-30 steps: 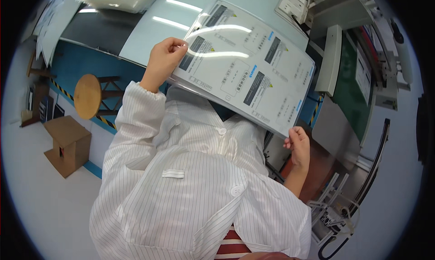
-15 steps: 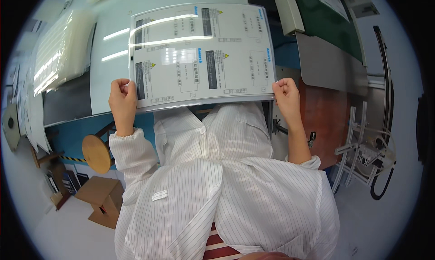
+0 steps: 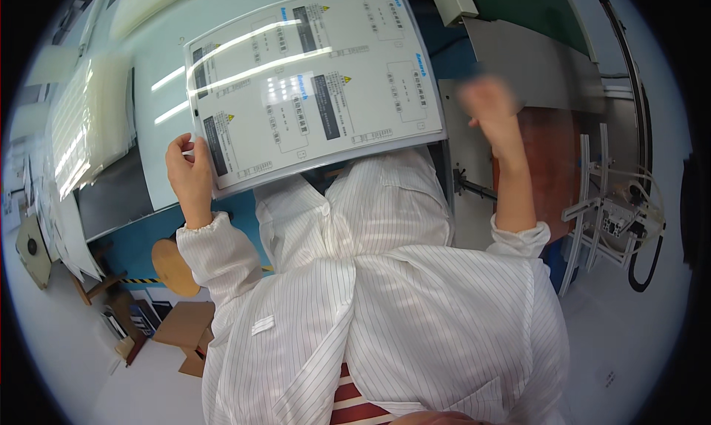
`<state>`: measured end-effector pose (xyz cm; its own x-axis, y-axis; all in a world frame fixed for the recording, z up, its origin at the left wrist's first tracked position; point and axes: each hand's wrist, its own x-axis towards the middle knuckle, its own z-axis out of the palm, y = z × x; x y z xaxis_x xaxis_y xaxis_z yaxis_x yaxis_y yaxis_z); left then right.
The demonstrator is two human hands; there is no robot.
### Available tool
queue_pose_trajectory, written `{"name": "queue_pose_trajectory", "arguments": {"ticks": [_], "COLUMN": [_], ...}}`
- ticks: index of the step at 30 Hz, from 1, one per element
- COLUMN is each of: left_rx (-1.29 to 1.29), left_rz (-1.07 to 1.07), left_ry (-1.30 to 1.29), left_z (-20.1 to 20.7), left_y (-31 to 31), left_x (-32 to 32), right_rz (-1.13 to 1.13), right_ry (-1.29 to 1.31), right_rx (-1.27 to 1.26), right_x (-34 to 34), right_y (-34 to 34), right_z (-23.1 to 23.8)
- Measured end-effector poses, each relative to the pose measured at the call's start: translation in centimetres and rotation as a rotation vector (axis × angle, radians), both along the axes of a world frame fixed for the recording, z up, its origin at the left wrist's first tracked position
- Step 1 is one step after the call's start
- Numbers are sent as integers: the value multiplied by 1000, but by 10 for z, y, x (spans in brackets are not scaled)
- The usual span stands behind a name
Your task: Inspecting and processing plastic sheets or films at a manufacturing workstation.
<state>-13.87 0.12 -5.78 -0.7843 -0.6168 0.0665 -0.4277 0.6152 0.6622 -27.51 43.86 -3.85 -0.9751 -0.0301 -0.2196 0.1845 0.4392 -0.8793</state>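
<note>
A large printed sheet [image 3: 355,77] with a glossy, clear-edged surface lies on the pale tabletop in front of me, slightly turned. It bears several repeated panels with dark blocks, yellow warning triangles and blue marks. At its near left corner is my left hand [image 3: 190,175], fingers curled and thumb against the sheet's edge, seemingly pinching it. My right hand [image 3: 490,105] is off the sheet, in the air to the right of its near right corner. Motion blur smears its fingers, so what they hold, if anything, does not show.
A stack of clear-wrapped pale sheets [image 3: 92,121] stands at the left of the table. Metal plate [image 3: 529,66] and a green surface [image 3: 522,14] lie at the right, above a reddish-brown panel [image 3: 544,181]. An aluminium-profile frame [image 3: 592,210], a round stool [image 3: 174,266] and a cardboard box [image 3: 185,329] are nearby.
My right hand has left the sheet's near right corner and moved up and to the right. The left hand stays at its corner. The sheet appears more tilted as the whole view shifted.
</note>
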Motion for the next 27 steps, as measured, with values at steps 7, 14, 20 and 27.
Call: {"name": "queue_pose_trajectory", "arguments": {"ticks": [7, 14, 20, 27], "left_rx": [-168, -340, -376, -363], "left_rz": [-19, -1, 6, 25], "left_ry": [27, 111, 136, 112], "left_z": [-23, -36, -34, -32], "left_y": [-2, -3, -1, 3], "left_x": [-19, -24, -23, -26], "right_rz": [-144, -562, -696, -739], "right_ry": [123, -28, 26, 28], "right_rx": [-304, -1025, -1235, -1338], "right_x": [-68, -145, -183, -223], "right_y": [42, 95, 120, 146], "right_z": [18, 0, -6, -15]}}
